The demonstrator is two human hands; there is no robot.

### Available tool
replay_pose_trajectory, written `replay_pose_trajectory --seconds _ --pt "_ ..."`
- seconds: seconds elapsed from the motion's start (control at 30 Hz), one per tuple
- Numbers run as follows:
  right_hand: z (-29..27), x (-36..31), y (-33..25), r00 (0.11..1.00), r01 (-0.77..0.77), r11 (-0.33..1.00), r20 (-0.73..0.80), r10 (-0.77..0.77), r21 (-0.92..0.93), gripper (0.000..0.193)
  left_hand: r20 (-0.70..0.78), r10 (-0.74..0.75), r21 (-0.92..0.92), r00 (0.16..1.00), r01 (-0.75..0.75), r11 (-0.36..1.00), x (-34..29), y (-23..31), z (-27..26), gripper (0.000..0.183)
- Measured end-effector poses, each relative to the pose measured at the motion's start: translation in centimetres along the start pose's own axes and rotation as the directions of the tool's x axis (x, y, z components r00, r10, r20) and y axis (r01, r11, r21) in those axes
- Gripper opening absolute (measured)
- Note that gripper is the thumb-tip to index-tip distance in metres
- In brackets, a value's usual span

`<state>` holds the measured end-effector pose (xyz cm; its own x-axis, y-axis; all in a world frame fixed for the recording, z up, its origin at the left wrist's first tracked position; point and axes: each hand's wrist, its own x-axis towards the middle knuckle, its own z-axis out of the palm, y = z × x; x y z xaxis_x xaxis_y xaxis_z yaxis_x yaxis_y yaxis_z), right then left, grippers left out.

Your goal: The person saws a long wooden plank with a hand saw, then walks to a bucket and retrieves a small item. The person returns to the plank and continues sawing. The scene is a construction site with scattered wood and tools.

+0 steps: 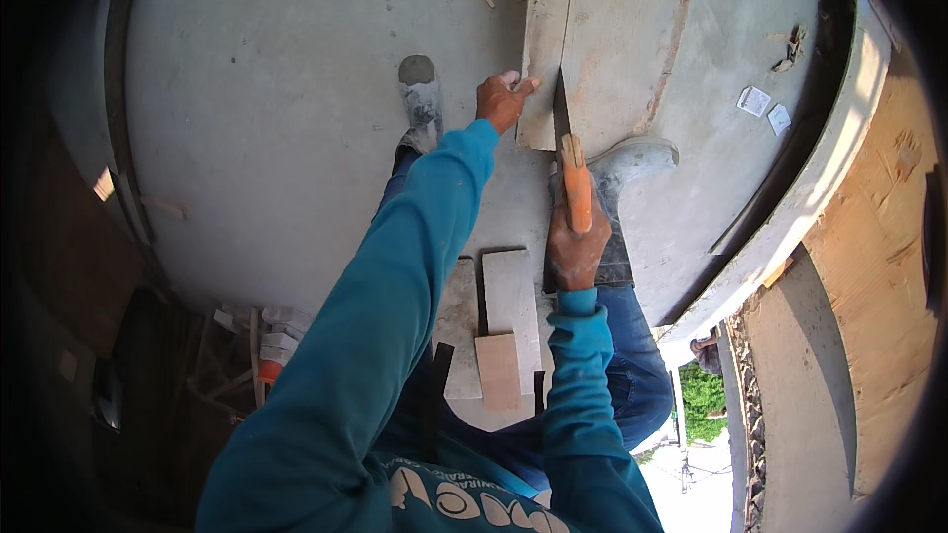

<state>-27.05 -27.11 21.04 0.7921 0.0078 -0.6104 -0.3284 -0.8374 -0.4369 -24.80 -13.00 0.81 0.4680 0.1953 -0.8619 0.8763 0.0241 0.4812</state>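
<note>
A wide pale wooden board (622, 30) reaches from the top of the view down to near my feet. A long thin lengthwise line, a cut or a mark, runs up it near its left edge. My right hand (578, 249) is wrapped round the orange handle of a handsaw (564, 114). The dark blade points away from me and meets the board on that line. At the board's left edge, my left hand (502, 104) has its fingers curled, gripping the edge with the thumb toward the wood. Its fingertips are partly hidden.
My left boot (423, 104) stands on the concrete floor (296, 89); my right boot (632, 160) is beside the board's near end. Short wood pieces (509, 291) lie between my legs. Two white cards (753, 101) lie at right, near a low raised edge (834, 128).
</note>
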Motion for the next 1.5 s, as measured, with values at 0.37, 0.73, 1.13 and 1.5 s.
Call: replay_pose_trajectory --seconds 0.37,0.73,1.13,1.5 --pt "-9.6 -15.3 -5.2 0.979 -0.192 0.968 0.103 0.176 0.165 0.045 -0.01 -0.01 0.036 1.0 0.01 0.999 0.0 -0.2 -1.1 0.074" --pt "4.0 5.8 1.2 0.995 0.03 0.994 -0.093 -0.02 0.107 0.041 0.11 0.056 0.028 0.992 -0.059 0.998 1.3 -0.4 -1.3 0.062" --pt "-3.4 -6.9 -0.7 0.998 -0.056 0.993 0.019 0.055 0.105 0.046 -0.045 -0.018 0.002 0.999 0.018 1.0 -0.2 -0.6 -0.5 0.07" --pt "-7.4 -14.4 -2.1 0.984 -0.17 0.97 0.085 0.158 0.175 0.048 -0.034 0.011 0.031 0.999 -0.01 0.999 2.2 -2.3 -0.7 0.077"
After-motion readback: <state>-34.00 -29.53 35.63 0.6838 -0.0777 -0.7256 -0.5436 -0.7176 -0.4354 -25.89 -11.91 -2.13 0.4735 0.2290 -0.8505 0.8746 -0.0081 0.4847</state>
